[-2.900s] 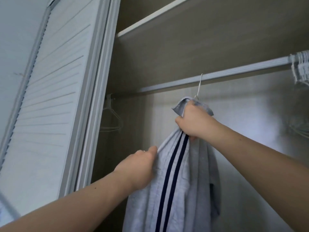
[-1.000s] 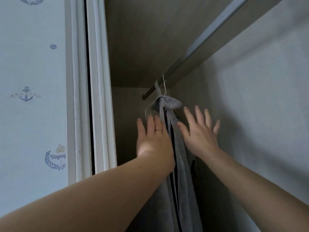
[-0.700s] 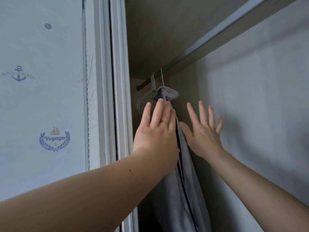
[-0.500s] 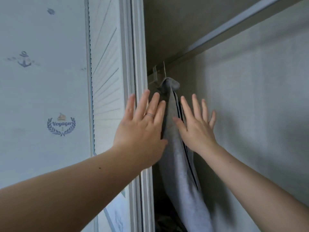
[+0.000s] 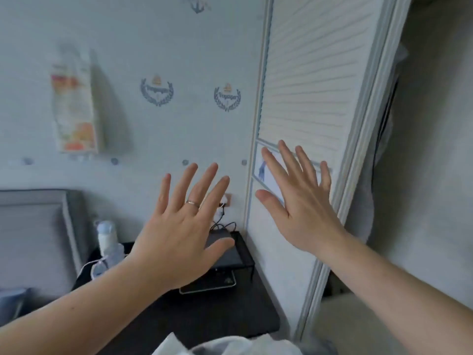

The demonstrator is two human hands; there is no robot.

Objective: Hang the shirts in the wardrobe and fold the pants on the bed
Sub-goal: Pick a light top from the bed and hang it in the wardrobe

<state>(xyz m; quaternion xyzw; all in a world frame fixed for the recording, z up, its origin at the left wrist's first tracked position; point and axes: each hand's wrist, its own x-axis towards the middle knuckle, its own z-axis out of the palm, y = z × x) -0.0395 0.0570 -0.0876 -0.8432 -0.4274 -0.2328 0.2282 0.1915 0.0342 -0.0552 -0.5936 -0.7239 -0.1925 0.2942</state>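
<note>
Hands are seen twice over, one on each side of the view, both raised with their backs to the camera. The left hand [image 5: 184, 226] is spread wide, all five fingers straight and apart, and nothing is held in it; one thin ring [image 5: 192, 203] is worn on it. The right hand [image 5: 299, 206] is likewise fully open, fingers straight and fanned, and nothing is gripped. It is seen in front of the white louvred wardrobe door [image 5: 314, 85]; whether the door is touched cannot be told.

One shirt [image 5: 361, 216] is visible only as a narrow grey strip with a dark stripe, inside the wardrobe at the right, just behind the door's edge and well apart from both hands.

On the far wall two round "Voyager" emblems [image 5: 156, 90] are printed side by side, and one anchor [image 5: 198, 5] is printed above them. One sheet of printed paper [image 5: 74, 108] is hung further left. One socket [image 5: 225, 201] with plugs is fixed low on the wall.

Below the left hand one black nightstand [image 5: 204, 316] is placed between door and bed [image 5: 33, 226], of which only the grey headboard is shown. One white bottle [image 5: 106, 237] and one small black stand [image 5: 240, 254] are set on it. Pale cloth [image 5: 225, 345], too blurred to be identified, lies at the near edge.
</note>
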